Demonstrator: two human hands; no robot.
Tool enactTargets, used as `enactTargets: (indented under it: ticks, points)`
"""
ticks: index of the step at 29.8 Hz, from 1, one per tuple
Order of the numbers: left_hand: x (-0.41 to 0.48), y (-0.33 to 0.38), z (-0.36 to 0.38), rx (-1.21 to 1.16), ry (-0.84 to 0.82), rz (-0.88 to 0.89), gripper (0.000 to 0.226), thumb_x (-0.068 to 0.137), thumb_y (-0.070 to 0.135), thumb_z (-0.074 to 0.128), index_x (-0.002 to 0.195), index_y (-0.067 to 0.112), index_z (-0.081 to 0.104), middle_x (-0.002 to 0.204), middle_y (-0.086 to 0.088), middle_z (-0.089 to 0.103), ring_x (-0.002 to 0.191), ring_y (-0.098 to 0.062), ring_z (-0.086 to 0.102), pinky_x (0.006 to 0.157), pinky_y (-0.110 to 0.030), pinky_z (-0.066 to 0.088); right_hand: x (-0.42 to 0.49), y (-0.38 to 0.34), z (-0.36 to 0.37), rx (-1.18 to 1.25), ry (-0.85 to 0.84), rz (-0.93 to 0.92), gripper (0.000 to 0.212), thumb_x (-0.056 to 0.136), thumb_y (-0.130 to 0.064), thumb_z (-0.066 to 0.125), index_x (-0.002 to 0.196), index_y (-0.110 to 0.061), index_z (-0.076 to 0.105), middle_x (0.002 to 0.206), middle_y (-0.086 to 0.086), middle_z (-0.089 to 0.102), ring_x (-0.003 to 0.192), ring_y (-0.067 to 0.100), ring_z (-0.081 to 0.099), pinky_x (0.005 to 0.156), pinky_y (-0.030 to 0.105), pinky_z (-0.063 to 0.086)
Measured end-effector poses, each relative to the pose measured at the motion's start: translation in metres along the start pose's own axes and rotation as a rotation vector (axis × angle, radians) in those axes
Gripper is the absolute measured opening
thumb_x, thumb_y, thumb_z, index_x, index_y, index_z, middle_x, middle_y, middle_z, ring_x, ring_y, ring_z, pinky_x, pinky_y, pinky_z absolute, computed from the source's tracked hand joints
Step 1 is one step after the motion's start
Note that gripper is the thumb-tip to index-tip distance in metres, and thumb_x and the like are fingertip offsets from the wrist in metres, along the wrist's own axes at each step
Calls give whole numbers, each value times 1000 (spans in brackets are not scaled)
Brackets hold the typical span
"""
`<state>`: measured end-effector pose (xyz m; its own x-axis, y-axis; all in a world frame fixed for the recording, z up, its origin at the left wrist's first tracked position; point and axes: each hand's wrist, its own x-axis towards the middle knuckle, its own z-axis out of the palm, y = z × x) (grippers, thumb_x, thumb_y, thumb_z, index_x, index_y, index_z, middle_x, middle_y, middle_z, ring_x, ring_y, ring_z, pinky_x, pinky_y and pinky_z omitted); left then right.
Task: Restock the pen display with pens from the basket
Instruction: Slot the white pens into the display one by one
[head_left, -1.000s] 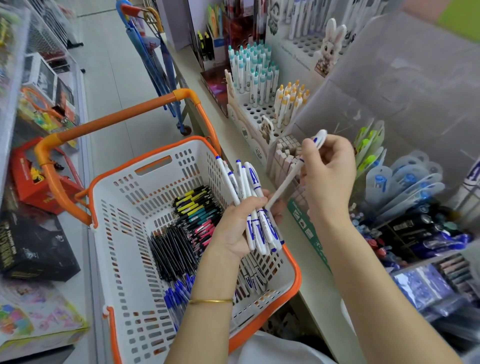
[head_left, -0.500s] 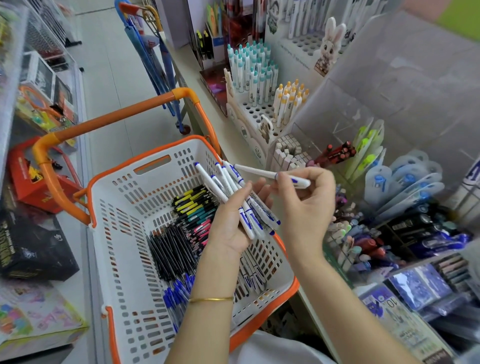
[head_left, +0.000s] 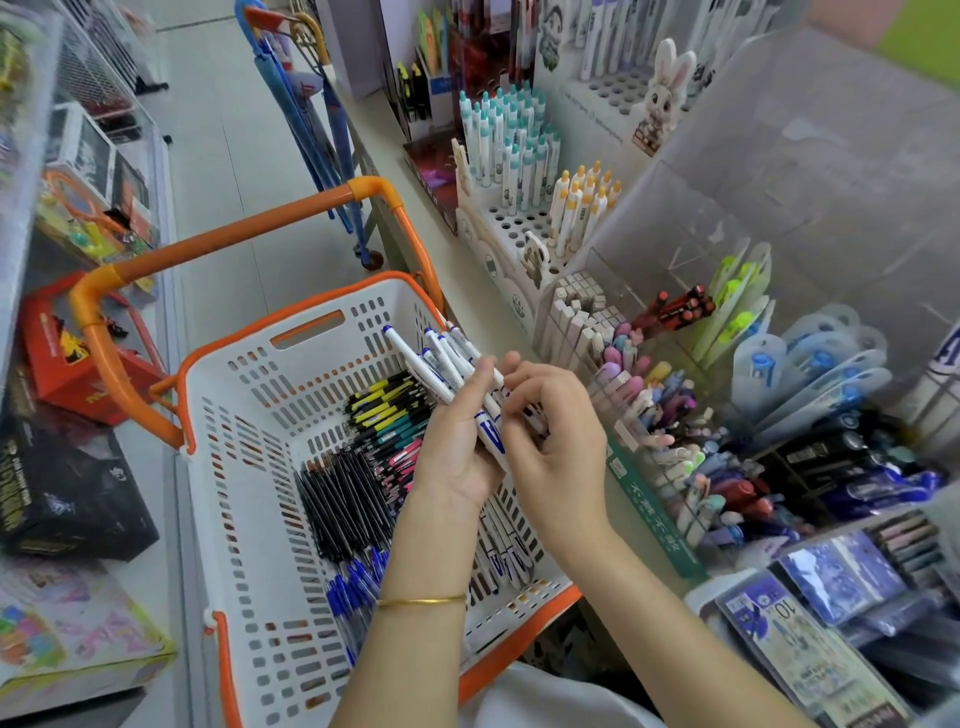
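Over basket (head_left: 228, 358), left hand (head_left: 457, 452) gripping white pens (head_left: 415, 361)

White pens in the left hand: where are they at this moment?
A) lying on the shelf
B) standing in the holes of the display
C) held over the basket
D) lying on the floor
C: the left hand holds the white pens as a bunch over the basket, and the right hand pinches at the same bunch.
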<state>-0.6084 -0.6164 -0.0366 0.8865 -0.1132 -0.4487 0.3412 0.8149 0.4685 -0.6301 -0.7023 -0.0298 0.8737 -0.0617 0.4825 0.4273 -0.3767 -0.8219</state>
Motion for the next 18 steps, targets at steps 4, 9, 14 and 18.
enactTargets:
  ticks: [4,9,14,18]
  points:
    - [2,0,-2,-9,8,-25,25,75,28,65,88,9,74,86,-4,70,81,-16,70,69,-29,59,-3,0,1,20,-29,-7,23,65,12,49,74,-9,54,86,-8,57,89,15,57,72,38,48]
    - [1,2,1,5,17,-4,16,77,22,66,85,8,66,74,-4,66,67,-15,69,58,-27,56,-1,-1,-2,49,-66,-24,14,68,3,49,74,-9,53,84,-7,57,86,14,57,71,38,48]
    - [1,3,0,66,21,21,12,77,12,62,89,12,64,72,-3,65,67,-15,66,67,-33,58,18,-8,-7,120,65,198,19,77,-1,49,85,-16,57,85,1,58,79,17,58,68,35,50]
    - [-3,4,0,194,-83,-35,16,76,9,67,92,10,64,69,-2,61,61,-13,59,61,-29,55,53,-7,-12,347,-160,696,18,92,-10,50,105,-15,61,80,9,59,55,17,57,47,30,45]
